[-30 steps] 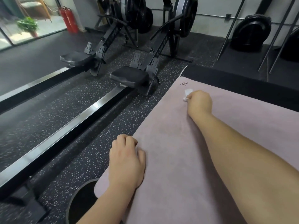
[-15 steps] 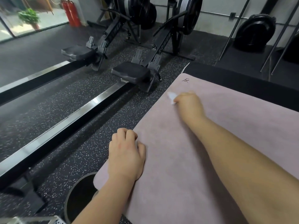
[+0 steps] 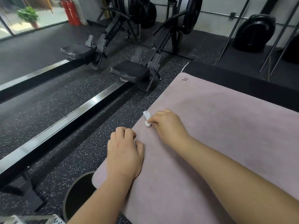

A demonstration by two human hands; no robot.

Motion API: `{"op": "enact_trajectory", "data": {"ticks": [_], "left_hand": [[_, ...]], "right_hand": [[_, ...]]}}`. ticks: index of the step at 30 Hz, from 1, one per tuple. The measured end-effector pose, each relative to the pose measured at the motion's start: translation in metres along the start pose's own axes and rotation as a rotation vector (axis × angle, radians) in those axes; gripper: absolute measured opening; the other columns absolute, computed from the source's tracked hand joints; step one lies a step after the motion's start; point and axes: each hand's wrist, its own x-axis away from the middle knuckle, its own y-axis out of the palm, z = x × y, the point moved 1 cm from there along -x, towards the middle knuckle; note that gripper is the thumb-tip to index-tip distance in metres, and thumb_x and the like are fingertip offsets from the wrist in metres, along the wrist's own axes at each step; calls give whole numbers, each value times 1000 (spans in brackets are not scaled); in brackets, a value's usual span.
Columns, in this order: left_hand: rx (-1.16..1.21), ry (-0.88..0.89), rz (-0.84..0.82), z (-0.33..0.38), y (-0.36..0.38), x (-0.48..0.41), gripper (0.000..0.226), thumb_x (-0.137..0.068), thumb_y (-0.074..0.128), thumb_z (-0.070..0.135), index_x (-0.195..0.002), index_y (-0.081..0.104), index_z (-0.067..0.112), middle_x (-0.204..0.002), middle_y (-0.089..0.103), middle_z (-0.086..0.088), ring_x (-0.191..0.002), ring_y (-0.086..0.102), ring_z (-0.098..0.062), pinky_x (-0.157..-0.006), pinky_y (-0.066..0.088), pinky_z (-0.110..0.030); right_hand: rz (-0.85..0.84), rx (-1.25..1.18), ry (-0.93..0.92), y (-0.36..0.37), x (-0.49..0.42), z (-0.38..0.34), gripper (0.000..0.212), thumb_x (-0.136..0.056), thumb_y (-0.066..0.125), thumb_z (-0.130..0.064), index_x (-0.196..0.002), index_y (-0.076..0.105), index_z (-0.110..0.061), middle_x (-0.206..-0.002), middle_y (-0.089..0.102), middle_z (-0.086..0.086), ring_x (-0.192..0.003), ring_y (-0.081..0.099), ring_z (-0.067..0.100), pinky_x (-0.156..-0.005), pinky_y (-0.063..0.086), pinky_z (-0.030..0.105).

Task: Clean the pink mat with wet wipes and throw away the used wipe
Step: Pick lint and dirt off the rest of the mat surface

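Floor: black speckled rubber floor [image 3: 80, 126] is carrying two rowing machines, the near one [image 3: 131, 71] and the far one [image 3: 76, 52]; red fire extinguishers [image 3: 71, 12] are standing by the glass wall.
Mat: the pink mat [image 3: 218, 126] is lying flat, its far end overlapping a black mat [image 3: 242, 75].
Containers: a round dark bin [image 3: 64, 202] is sitting just beside the pink mat's near left corner, its inside too dark to tell the contents; a perforated metal basket [image 3: 40, 219] is showing at the bottom edge, contents out of view.
Writing: a small dark mark [image 3: 184, 80] is sitting at the mat's far left corner; lettering [image 3: 163, 44] on the near rower's arm is too blurred to read whole.
Right hand [image 3: 166, 125]: pinching a white wipe [image 3: 147, 119] against the mat near its left edge.
Left hand [image 3: 125, 152]: resting on the mat's left edge, fingers bent over it; cannot tell whether they are gripping.
Change: the right hand and wipe are coming back from the marked corner toward the left hand, which is staying put.
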Motion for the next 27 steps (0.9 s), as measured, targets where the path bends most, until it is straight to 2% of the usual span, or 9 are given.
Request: {"op": "enact_trajectory", "data": {"ticks": [3,7,9,11,14,17,22,24,27], "left_hand": [[6,-5,5,0,-1,0,13,-89,50,29,-99,53,20,-105,44,1,-88,41,-26,-80,43,-47],[19,2,20,1,-1,0,14,-89,50,28,-98,54,18,-104,45,0,-87,42,-25,-79,43,-46],[22,1,26,1,-1,0,15,-89,50,28,-98,55,18,-104,46,0,-87,42,-25,-79,43,-46],[24,0,29,0,0,0,15,-89,50,28,-98,55,17,-105,46,0,-87,42,-25,-79,43,-46],[14,-3,25,1,1,0,16,-89,49,29,-99,54,18,-105,45,0,-88,42,-26,-80,43,-46],[7,-3,12,-1,1,1,16,-89,50,30,-100,54,19,-106,45,-1,-89,42,-26,-80,43,-46],[13,-3,11,-1,0,0,15,-89,53,29,-100,55,19,-106,45,-1,-90,43,-27,-79,43,-46],[16,-14,9,-1,0,0,14,-90,55,28,-101,56,19,-107,45,-1,-90,43,-27,-80,43,-46],[19,-16,21,-1,0,1,14,-90,57,27,-101,56,18,-106,46,-1,-90,43,-27,-80,43,-46]], "right_hand": [[5,174,-62,-18,-8,35,23,-77,68,-5,-90,77,-22,-84,70,2,-83,56,31,-65,53,39],[103,201,405,-53,-22,108,25,-83,66,-10,-99,79,-24,-102,71,8,-94,62,34,-84,51,34],[148,143,543,-48,-25,116,23,-84,65,-11,-97,80,-23,-105,71,8,-88,64,28,-81,49,26],[173,103,592,-35,-24,93,19,-86,63,-15,-94,79,-21,-102,70,8,-76,59,20,-68,40,19],[152,20,435,-13,-8,33,20,-85,66,-15,-96,80,-26,-96,70,3,-88,58,24,-69,33,26],[108,-52,157,3,17,-18,24,-78,72,-8,-90,80,-27,-84,71,-3,-82,58,27,-66,47,34],[10,31,-191,-2,24,-4,23,-83,56,-19,-91,76,-26,-83,68,-4,-81,56,25,-62,50,32],[57,135,-160,-14,8,26,36,-83,41,-26,-92,76,-23,-84,69,2,-83,59,31,-64,51,35],[133,239,207,-36,-13,77,32,-85,46,-23,-91,77,-22,-93,70,8,-93,60,34,-75,46,32]]}}
